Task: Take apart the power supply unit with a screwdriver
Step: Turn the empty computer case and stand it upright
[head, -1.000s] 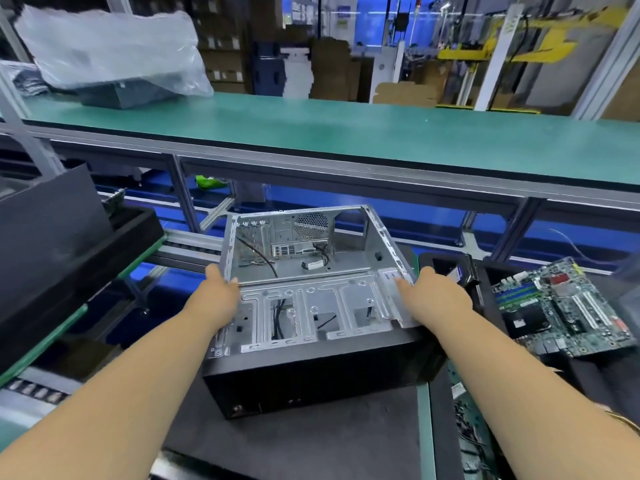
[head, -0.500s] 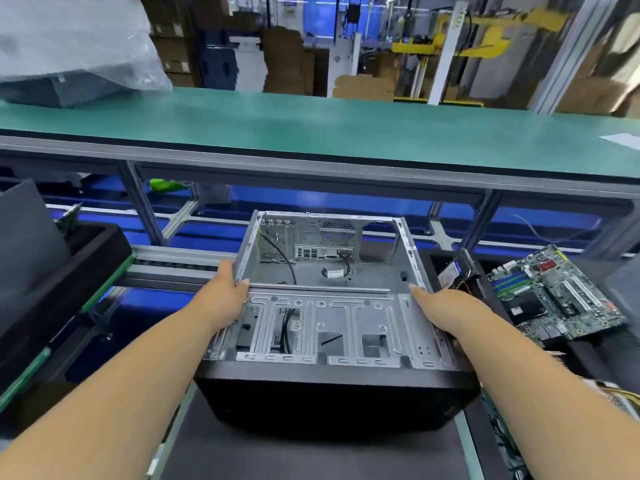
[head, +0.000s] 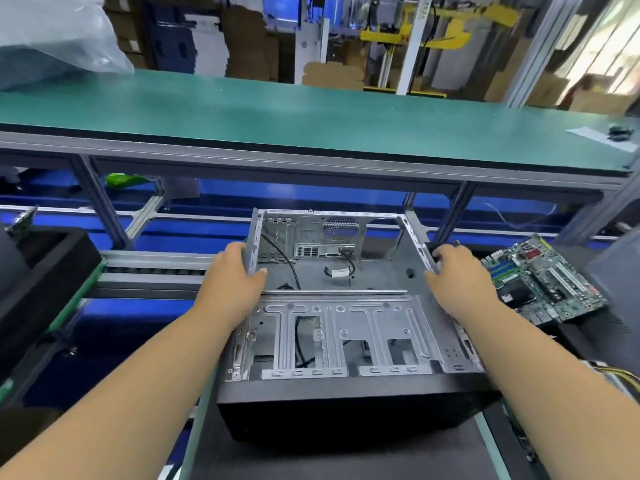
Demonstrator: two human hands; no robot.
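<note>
the computer case [head: 332, 327] is bare silver-grey metal inside with a black front. the conveyor belt [head: 311, 112] is teal green; the circuit board [head: 543, 282] is green.

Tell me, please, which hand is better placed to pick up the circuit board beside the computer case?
Right: the right hand grips the case edge nearest the circuit board; the left hand holds the far side.

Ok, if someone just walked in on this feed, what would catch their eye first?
The open, stripped computer case at centre, gripped on both side rails by the left hand and the right hand. Next, the bare green motherboard lying just right of it, and the long green bench top behind.
</note>
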